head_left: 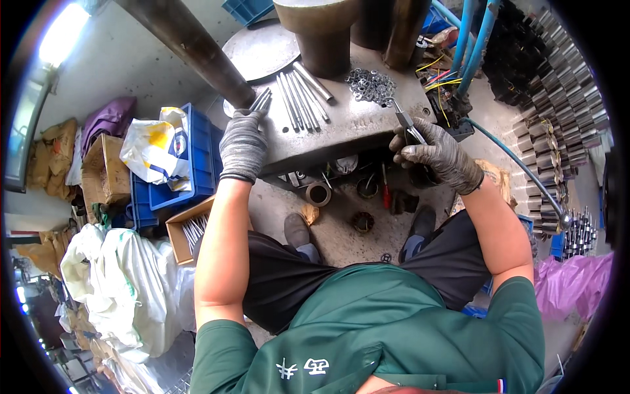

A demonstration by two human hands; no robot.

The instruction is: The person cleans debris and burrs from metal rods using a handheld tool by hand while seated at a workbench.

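Observation:
My left hand (244,146), in a grey knit glove, is closed around several thin metal rods (262,100) at the left end of the metal work surface (367,121). My right hand (441,156), in a dirtier grey glove, grips a narrow-tipped metal hand tool (405,121); whether it is pliers or tweezers I cannot tell. Its tip reaches the near right edge of a pile of small metal rings (371,87). Between my hands, several loose metal rods (300,102) lie side by side, with a thicker metal rod (313,82) at their right.
A thick metal column (326,49) rises behind the rods, and a slanted post (197,49) stands at left. Blue hoses (474,49) and loose wires (443,82) are at right. Blue crates (205,154) and a carton of rods (177,230) stand left. Stacked metal cylinders (548,148) line the right.

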